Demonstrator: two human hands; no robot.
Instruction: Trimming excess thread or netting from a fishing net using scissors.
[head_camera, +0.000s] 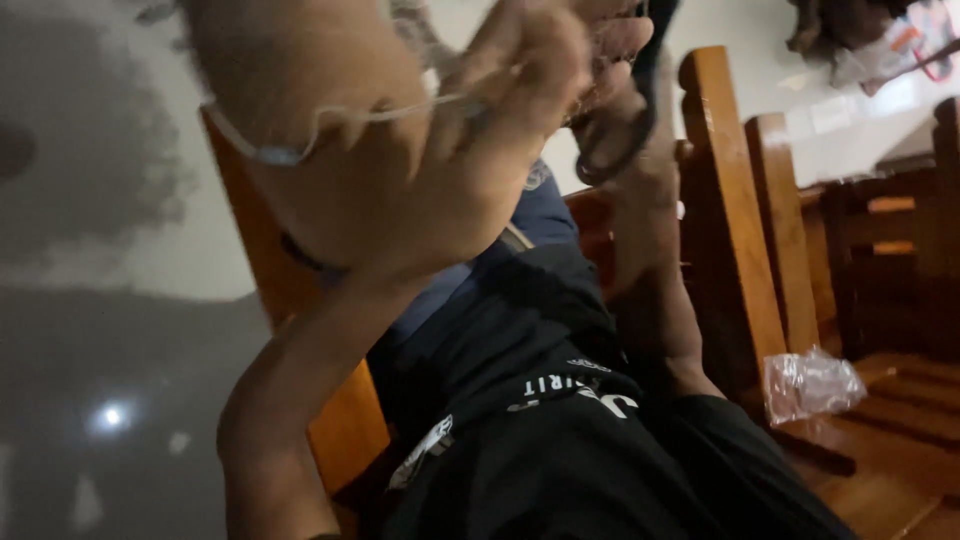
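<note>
Close to the camera at the top, the left hand (420, 150) pinches a thin pale cord (340, 118) that runs left across it; the right hand (625, 110) beside it grips black scissors (610, 150) near the cord's right end. Below lies dark clothing (560, 440) with white lettering. At near right, a crumpled clear plastic bag (812, 382) rests on the wooden bench (730, 230).

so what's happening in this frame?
A person seated on a wooden chair has both hands raised close to the camera. The left hand pinches a thin pale string. The right hand holds dark scissors beside it. A clear plastic bag lies on the wooden seat at right. The picture is blurred.
</note>
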